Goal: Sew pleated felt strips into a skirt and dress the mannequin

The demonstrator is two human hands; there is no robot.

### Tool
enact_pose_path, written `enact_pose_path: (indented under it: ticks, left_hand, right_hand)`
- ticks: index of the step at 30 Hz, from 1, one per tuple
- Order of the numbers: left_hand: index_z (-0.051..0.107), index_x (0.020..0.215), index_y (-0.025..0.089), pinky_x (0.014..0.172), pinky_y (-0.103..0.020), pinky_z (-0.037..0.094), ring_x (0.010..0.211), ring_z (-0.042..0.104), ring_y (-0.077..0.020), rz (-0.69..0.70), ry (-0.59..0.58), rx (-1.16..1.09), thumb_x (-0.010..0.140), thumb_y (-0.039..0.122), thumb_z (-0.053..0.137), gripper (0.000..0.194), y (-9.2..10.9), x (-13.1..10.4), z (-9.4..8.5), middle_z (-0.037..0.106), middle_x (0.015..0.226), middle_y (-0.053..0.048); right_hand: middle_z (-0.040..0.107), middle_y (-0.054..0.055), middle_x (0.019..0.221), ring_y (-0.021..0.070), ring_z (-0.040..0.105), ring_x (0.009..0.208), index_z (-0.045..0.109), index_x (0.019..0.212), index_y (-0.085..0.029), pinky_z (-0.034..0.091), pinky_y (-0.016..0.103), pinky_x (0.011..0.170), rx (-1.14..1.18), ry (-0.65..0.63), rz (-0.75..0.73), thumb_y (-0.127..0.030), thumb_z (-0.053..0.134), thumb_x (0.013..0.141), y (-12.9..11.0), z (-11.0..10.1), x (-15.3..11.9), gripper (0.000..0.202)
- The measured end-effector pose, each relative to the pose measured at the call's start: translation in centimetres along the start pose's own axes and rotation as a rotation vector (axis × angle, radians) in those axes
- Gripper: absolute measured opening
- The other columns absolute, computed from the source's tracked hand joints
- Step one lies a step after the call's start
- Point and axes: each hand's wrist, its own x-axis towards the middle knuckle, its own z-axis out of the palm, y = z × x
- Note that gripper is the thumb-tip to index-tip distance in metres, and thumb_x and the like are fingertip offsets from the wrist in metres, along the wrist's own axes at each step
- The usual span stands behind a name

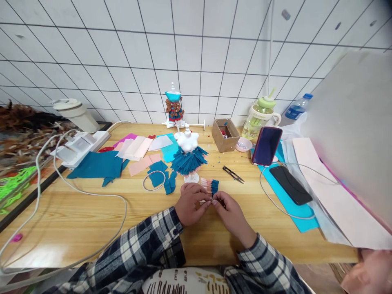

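My left hand [191,204] and my right hand [231,212] meet low over the table, thumbs and fingertips pinched together. What sits between the fingertips is too small and covered to make out. Just beyond them lies a row of pleated fabric [210,186], pink on the left and teal on the right, its near edge partly under my left fingers. Behind it stands a small white dress form [188,142] on a round base, wearing a teal pleated skirt [189,161]. Black thread snips [233,174] lie to the right of the pleats.
Teal fabric scraps [157,172] and a white ring [154,181] lie left. A cardboard box [226,134], a propped phone [267,146], a flat phone [290,185] and a drink bottle [259,116] stand or lie right. A white cable [122,216] loops across the left side.
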Motion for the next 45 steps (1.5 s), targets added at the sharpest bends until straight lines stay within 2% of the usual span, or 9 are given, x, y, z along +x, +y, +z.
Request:
enact_pose_path:
  ticks: [4,7,10,13,16,28,33,38,45]
  left_hand:
    - [0.075,0.081,0.021,0.083,-0.037,0.043,0.084,0.059,-0.0184,0.034,0.081,-0.109,0.085,0.031,0.061,0.018,-0.4,0.1,0.1,0.067,0.084,-0.006]
    - [0.076,0.082,0.021,0.080,-0.035,0.046,0.084,0.060,-0.0182,-0.045,0.117,-0.203,0.084,0.033,0.063,0.017,-0.7,0.0,0.2,0.067,0.084,-0.006]
    - [0.077,0.085,0.020,0.085,-0.036,0.048,0.090,0.062,-0.0196,-0.161,0.092,-0.308,0.086,0.036,0.061,0.022,-1.0,0.0,0.2,0.069,0.090,-0.007]
    - [0.077,0.097,0.021,0.095,-0.039,0.046,0.103,0.061,-0.0220,-0.205,0.037,-0.414,0.090,0.040,0.055,0.030,-1.2,-0.1,0.1,0.068,0.107,-0.009]
    - [0.076,0.104,0.022,0.102,-0.042,0.043,0.111,0.058,-0.0241,-0.190,-0.002,-0.468,0.092,0.045,0.052,0.035,-1.3,-0.1,0.0,0.067,0.114,-0.010]
    - [0.076,0.104,0.024,0.102,-0.043,0.044,0.110,0.059,-0.0241,-0.145,-0.052,-0.550,0.092,0.050,0.050,0.039,-0.5,-0.3,0.0,0.067,0.114,-0.010]
    - [0.075,0.106,0.025,0.100,-0.043,0.043,0.109,0.058,-0.0231,-0.073,-0.065,-0.412,0.094,0.041,0.050,0.032,-0.6,-0.4,0.1,0.067,0.114,-0.009]
    - [0.076,0.101,0.026,0.098,-0.044,0.042,0.105,0.059,-0.0230,-0.006,-0.019,-0.231,0.090,0.032,0.056,0.023,-0.8,-0.3,0.2,0.069,0.109,-0.008]
    - [0.076,0.103,0.025,0.098,-0.042,0.044,0.106,0.059,-0.0228,-0.084,-0.037,-0.380,0.091,0.036,0.055,0.026,-1.3,-0.4,0.3,0.069,0.110,-0.009]
  right_hand:
    - [0.062,0.000,0.069,0.0127,0.049,0.053,0.064,0.084,-0.019,0.041,0.025,0.049,0.109,0.013,0.095,-0.036,0.057,0.084,0.3,-0.2,0.1,0.019]
    - [0.068,0.002,0.083,0.0108,0.047,0.049,0.060,0.115,-0.019,0.042,0.025,0.046,0.098,0.140,0.102,-0.038,0.059,0.085,0.5,-0.7,0.1,0.036]
    - [0.068,0.004,0.096,0.0124,0.054,0.057,0.054,0.127,-0.023,0.047,0.027,0.054,-0.178,0.311,-0.089,-0.032,0.059,0.087,0.4,-1.4,-0.3,0.042]
    - [0.068,0.006,0.091,0.0175,0.061,0.077,0.068,0.106,-0.024,0.050,0.030,0.070,-0.482,0.273,-0.373,-0.027,0.056,0.090,0.1,-1.4,-0.8,0.020]
    - [0.069,0.006,0.091,0.0191,0.061,0.083,0.070,0.103,-0.025,0.049,0.032,0.076,-0.629,0.238,-0.505,-0.024,0.056,0.092,0.0,-0.8,-1.1,0.019]
    - [0.073,0.005,0.093,0.0194,0.065,0.083,0.070,0.105,-0.027,0.050,0.032,0.075,-0.672,0.271,-0.525,-0.022,0.057,0.091,0.6,-0.4,-1.3,0.020]
    - [0.073,0.006,0.092,0.0183,0.067,0.083,0.069,0.101,-0.024,0.051,0.030,0.075,-0.627,0.297,-0.496,-0.020,0.057,0.090,0.8,0.1,-1.3,0.017]
    - [0.069,0.005,0.086,0.0153,0.066,0.077,0.068,0.091,-0.023,0.052,0.026,0.068,-0.464,0.269,-0.362,-0.020,0.054,0.090,0.8,0.6,-1.0,0.014]
    - [0.073,0.005,0.094,0.0162,0.068,0.085,0.069,0.103,-0.024,0.053,0.027,0.076,-0.494,0.259,-0.444,-0.022,0.053,0.094,1.1,0.4,-1.0,0.019]
